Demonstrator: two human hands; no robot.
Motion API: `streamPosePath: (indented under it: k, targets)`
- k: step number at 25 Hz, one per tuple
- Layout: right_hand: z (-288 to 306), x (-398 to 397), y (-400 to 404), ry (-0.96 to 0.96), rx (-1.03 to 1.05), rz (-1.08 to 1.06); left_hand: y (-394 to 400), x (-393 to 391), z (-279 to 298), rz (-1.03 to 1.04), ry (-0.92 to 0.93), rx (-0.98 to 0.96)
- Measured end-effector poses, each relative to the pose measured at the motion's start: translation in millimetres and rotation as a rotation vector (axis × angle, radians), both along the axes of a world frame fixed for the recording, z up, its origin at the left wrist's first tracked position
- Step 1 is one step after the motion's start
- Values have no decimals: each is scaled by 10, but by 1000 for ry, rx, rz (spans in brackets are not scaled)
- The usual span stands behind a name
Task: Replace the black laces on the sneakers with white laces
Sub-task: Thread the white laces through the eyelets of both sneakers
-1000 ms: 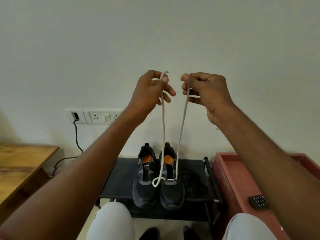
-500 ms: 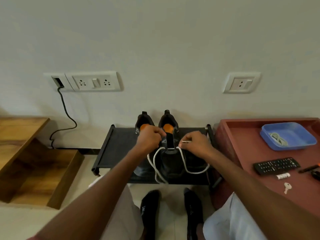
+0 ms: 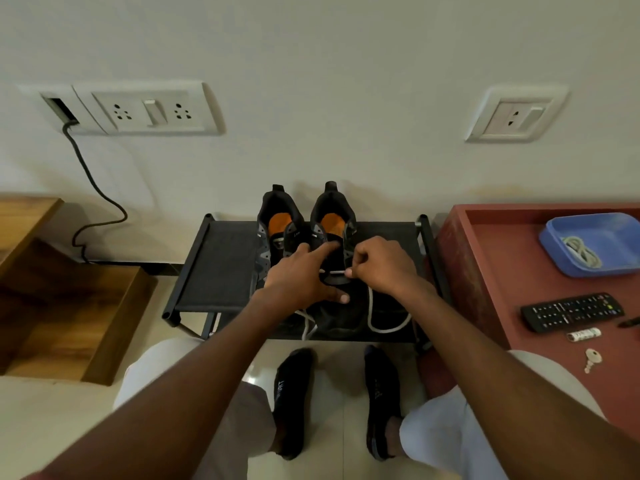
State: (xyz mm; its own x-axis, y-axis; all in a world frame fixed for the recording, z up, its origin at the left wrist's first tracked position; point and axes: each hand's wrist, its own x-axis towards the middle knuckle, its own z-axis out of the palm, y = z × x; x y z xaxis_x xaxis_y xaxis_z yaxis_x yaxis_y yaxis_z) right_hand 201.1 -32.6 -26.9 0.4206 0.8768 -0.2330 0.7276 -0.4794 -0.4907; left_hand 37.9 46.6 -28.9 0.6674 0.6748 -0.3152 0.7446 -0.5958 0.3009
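your left hand: fingers spread, pressing the right-side sneaker
your right hand: pinching the white lace tip
sneakers: on the black rack
beside you: remote, key, blue tray on red table

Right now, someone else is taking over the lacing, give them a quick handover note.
Left hand: fingers spread, pressing on the right sneaker, holding nothing.
Right hand: pinches the white lace near its tip, at the eyelets.
Both sneakers sit on the black rack; the left sneaker shows no lace. A coiled lace lies in the blue tray.
Done: white lace started low on the right sneaker; its ends hang loose.
Left: finish threading and tie it, then lace the left sneaker.
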Motion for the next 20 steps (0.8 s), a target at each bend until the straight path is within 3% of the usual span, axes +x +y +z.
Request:
streamPosePath:
  k: [4, 7, 10, 13, 15, 20]
  targets:
    - [18, 31, -15, 102, -35, -44, -36, 49, -20, 19, 20, 12]
    - [135, 287, -50, 224, -13, -273, -38, 44, -23, 17, 15, -2]
    - [198, 456, -146, 119, 53, -438, -17, 43, -16, 18, 17, -9]
    - [163, 236, -163, 20, 129, -190, -21, 49, -23, 9, 16, 4]
    - [104, 77, -126, 28, 73, -1, -26, 56, -34, 9, 13, 12]
    - [7, -40, -42, -22, 28, 3, -16, 73, -56, -1, 22, 15]
